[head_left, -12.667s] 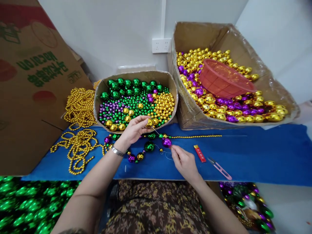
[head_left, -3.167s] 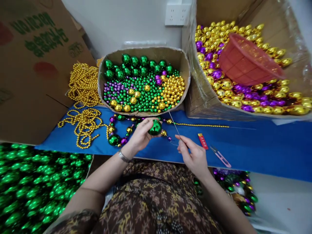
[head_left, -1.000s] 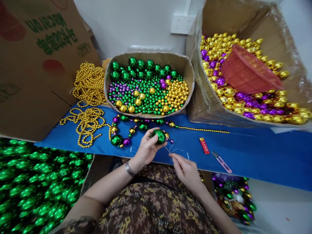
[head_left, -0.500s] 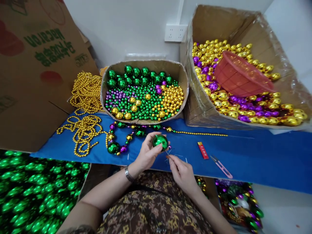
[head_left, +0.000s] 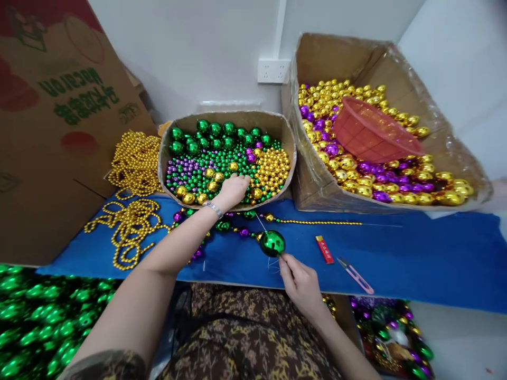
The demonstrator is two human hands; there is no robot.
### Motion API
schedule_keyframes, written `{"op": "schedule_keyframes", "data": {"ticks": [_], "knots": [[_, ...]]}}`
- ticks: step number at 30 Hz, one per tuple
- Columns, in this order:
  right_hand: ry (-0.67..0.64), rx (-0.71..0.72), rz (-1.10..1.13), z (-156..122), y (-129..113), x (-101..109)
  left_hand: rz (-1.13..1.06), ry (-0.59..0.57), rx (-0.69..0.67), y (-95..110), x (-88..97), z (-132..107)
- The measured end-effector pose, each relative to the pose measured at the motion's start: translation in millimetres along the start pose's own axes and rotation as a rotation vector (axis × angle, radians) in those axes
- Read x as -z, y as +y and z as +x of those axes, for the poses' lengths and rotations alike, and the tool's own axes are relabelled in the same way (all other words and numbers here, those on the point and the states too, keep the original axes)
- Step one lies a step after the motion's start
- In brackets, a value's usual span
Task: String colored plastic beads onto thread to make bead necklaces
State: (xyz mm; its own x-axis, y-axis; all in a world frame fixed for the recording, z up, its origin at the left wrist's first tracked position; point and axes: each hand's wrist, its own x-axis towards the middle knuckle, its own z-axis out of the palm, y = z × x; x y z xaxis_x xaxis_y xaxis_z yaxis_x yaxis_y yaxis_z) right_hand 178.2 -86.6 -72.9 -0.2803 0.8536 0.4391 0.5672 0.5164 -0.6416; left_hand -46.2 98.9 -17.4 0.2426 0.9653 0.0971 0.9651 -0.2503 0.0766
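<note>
My left hand reaches over the front rim of an oval cardboard box of loose beads. Its fingers are bunched together among the gold beads and green beads; what they pinch, if anything, is hidden. Over the blue cloth, my right hand is closed in a pinch on a thin thread just below a large green ball. From the ball's upper left the thread runs on towards the box. A strand of green, purple and gold beads lies behind it, partly covered by my left arm.
Gold bead chains lie on the left of the blue cloth. To the right are a red-and-gold packet and pink-handled thread snips. A large carton of gold and purple beads, holding a red basket, stands behind.
My left hand has let go of the green ball and moved up and forward into the bead box. My right hand stays low, now at the ball's underside. The view has shifted slightly.
</note>
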Motion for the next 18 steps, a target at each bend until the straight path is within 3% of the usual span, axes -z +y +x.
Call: {"op": "schedule_keyframes", "data": {"ticks": [2, 4, 7, 10, 12, 18], "knots": [[0.008, 0.001, -0.004, 0, -1, 1, -0.016, 0.015, 0.008, 4, -1.1, 3], [0.011, -0.004, -0.006, 1, -1, 3, -0.184, 0.087, 0.054, 5, 0.9, -1], [-0.008, -0.023, 0.006, 2, -1, 6, -0.834, 0.142, 0.168, 5, 8.2, -20], [-0.022, -0.029, 0.023, 4, -2, 6, -1.593, 0.024, 0.238, 10, 15.4, -49], [-0.021, -0.025, 0.026, 5, -4, 5, -1.888, -0.066, 0.275, 17, 17.7, -67], [-0.023, -0.005, 0.004, 7, -10, 4, -2.122, -0.136, 0.379, 33, 14.1, -95]]}}
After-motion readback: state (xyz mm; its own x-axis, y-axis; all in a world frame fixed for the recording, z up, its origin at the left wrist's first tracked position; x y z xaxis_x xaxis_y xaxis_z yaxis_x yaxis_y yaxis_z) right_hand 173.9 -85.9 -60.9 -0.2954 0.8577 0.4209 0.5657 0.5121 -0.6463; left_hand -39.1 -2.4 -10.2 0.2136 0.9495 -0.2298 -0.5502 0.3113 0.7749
